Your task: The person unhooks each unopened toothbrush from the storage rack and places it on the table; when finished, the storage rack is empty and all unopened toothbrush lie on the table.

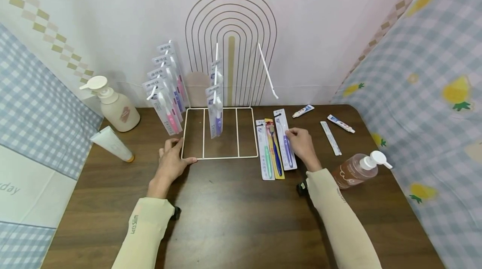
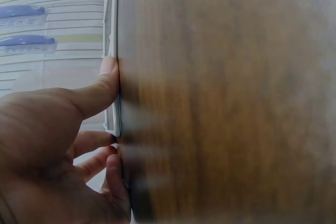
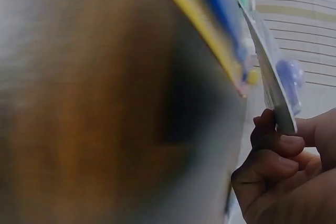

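Observation:
My right hand [image 1: 302, 145] pinches the right edge of a packaged purple toothbrush [image 1: 285, 139]; in the right wrist view its card stands tilted between thumb and fingers. Left of it lie a yellow-backed package with a blue toothbrush [image 1: 276, 152] and a packaged green toothbrush [image 1: 266, 154]. With the thumb along the front wire and the fingers by the left side, my left hand [image 1: 171, 160] rests at the front left corner of a white wire display rack [image 1: 220, 158]. Several packaged toothbrushes [image 1: 163, 93] hang on its left hook, and purple ones [image 1: 215, 112] on the middle hook.
The rack's right hook [image 1: 267, 70] is bare. Rightward lie two small toothpaste tubes [image 1: 303, 111] [image 1: 340, 124], a narrow white packet [image 1: 331, 138] and a pink pump bottle [image 1: 354, 171]. A cream pump bottle [image 1: 119, 112] and a white tube [image 1: 112, 143] are at left.

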Demonstrator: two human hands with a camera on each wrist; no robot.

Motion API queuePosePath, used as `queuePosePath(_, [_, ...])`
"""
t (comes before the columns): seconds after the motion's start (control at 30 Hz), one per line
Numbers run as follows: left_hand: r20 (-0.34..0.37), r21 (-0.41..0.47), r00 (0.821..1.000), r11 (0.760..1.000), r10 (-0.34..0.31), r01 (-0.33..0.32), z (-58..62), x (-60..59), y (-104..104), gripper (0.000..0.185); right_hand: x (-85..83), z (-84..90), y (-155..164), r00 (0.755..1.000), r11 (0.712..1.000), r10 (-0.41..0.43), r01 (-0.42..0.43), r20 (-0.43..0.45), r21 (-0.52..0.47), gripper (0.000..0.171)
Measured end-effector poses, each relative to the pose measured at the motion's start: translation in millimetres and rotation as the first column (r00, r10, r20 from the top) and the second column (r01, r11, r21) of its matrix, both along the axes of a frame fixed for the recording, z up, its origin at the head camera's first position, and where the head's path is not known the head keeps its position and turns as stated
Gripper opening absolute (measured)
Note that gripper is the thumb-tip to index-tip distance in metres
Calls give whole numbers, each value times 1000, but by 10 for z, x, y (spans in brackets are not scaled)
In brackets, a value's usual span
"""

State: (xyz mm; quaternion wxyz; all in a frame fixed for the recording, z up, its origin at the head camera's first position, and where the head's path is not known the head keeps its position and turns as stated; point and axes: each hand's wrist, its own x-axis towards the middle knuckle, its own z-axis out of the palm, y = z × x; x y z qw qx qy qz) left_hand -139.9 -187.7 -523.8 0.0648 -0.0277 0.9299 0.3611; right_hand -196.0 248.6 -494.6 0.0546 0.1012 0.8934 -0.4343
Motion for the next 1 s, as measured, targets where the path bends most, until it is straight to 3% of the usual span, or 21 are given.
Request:
queuePosePath(0.23, [-8, 8, 1000, 1000, -6, 6, 60, 18, 13, 97, -88, -338, 135, 1000, 1000, -24, 24, 3, -15, 36])
queuePosePath(0.47, [-1, -3, 1000, 1000, -3, 3, 23, 8, 2, 98, 71, -134, 21, 999, 999, -47, 47, 13, 12, 35])
queuePosePath(0.53, [28, -17, 1000, 1000, -2, 2, 59, 16, 18, 98, 92, -121, 10, 998, 998, -65, 64, 13, 25, 34])
queuePosePath(0.7, [73, -41, 997, 999, 1, 2, 166, 45, 54, 97, 94, -161, 15, 996, 995, -91, 91, 6, 51, 33])
queuePosePath(1.0, [62, -42, 998, 999, 0, 3, 162, 46, 73, 97, 96, -222, 16, 992, 990, -128, 129, -17, 59, 29])
